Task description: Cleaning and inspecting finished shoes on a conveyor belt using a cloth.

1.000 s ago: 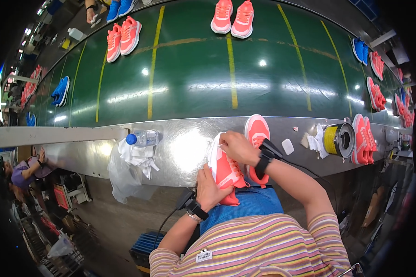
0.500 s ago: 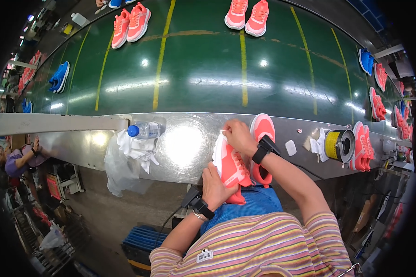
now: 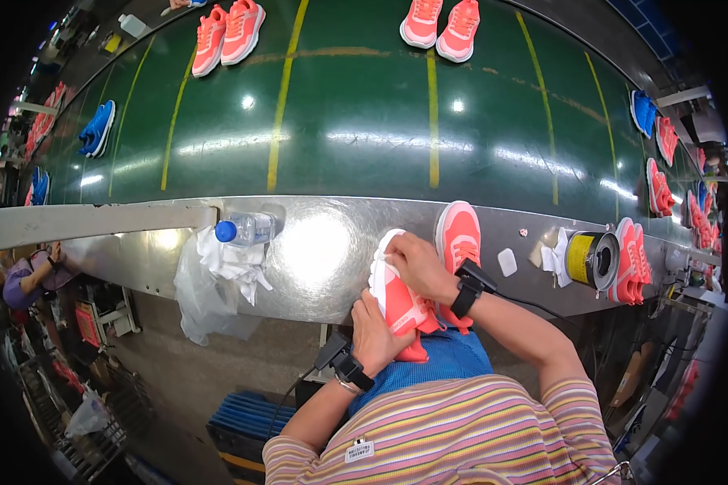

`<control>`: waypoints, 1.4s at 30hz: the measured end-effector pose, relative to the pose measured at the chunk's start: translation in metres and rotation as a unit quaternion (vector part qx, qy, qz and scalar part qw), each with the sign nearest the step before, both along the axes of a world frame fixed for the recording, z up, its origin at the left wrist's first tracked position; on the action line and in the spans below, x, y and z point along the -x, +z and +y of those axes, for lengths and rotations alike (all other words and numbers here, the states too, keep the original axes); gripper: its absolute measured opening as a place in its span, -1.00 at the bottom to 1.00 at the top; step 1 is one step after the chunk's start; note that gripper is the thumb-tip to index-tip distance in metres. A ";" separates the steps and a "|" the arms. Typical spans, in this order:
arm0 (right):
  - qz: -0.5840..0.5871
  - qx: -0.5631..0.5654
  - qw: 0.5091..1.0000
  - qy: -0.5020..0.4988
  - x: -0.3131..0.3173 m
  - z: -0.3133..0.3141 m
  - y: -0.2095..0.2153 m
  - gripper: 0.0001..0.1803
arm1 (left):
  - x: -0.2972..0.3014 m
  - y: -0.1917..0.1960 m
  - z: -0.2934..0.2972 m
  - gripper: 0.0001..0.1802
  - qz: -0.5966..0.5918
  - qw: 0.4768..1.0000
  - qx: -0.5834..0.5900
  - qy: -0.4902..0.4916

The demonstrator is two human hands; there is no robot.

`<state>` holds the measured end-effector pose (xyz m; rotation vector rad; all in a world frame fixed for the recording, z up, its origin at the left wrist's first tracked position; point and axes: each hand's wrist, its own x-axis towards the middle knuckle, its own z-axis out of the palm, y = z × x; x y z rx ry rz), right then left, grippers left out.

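A coral sneaker [image 3: 393,304] with a white sole is tilted on its side at the bench's near edge. My left hand [image 3: 374,335] is closed round its lower, heel-side part, thumb across the upper. With fingers curled together, my right hand [image 3: 422,267] presses on the toe near the white sole edge; whatever the fingertips pinch, if anything, is hidden. Just right of it, the matching coral sneaker [image 3: 459,226] lies toe away from me, partly covered by my right wrist. Both wrists wear black straps with small boxes.
Beyond the metal bench [image 3: 340,279] runs a green belt [image 3: 356,105] carrying coral and blue sneakers. A blue-capped bottle [image 3: 255,229] and white cloths [image 3: 233,263] lie left. At right are a white pad [image 3: 507,262], an open tin [image 3: 594,259] and another coral pair [image 3: 629,263].
My right hand has shifted from the toe's outer sole edge down onto the toe's upper. The sneaker has tipped slightly, and shoes on the belt have moved a little.
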<state>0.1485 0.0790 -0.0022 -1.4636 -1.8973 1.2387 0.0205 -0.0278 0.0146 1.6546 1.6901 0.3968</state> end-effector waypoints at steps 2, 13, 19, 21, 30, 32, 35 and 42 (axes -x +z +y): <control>-0.013 0.000 1.000 -0.019 -0.005 0.013 -0.015 -0.91 | -0.003 -0.001 -0.001 0.01 0.007 1.000 -0.003 -0.008; -0.073 -0.024 0.996 -0.039 -0.006 0.019 -0.011 -0.86 | -0.009 0.003 -0.003 -0.03 0.007 1.000 0.013 -0.007; -0.106 -0.022 0.993 -0.046 -0.006 0.012 -0.016 -0.85 | -0.008 -0.005 -0.005 -0.05 0.021 1.000 0.009 -0.008; -0.074 -0.033 0.996 -0.028 -0.010 -0.007 -0.002 -0.84 | -0.010 -0.002 -0.003 -0.05 0.007 1.000 0.016 -0.006; 0.052 -0.022 0.938 -0.341 -0.175 -0.032 0.015 -0.92 | -0.004 -0.038 0.020 0.00 -0.134 0.990 0.020 -0.034; -0.077 -0.027 0.930 -0.358 -0.216 -0.042 -0.008 -0.91 | 0.000 -0.066 0.018 0.05 -0.236 0.970 0.064 0.005; -0.221 -0.106 0.907 -0.342 -0.253 -0.059 -0.029 -0.78 | -0.011 -0.048 0.037 0.02 -0.274 0.953 0.125 -0.013; -0.114 -0.081 0.927 -0.348 -0.191 -0.135 0.021 -0.60 | -0.001 -0.051 0.046 -0.07 -0.328 0.921 0.209 0.003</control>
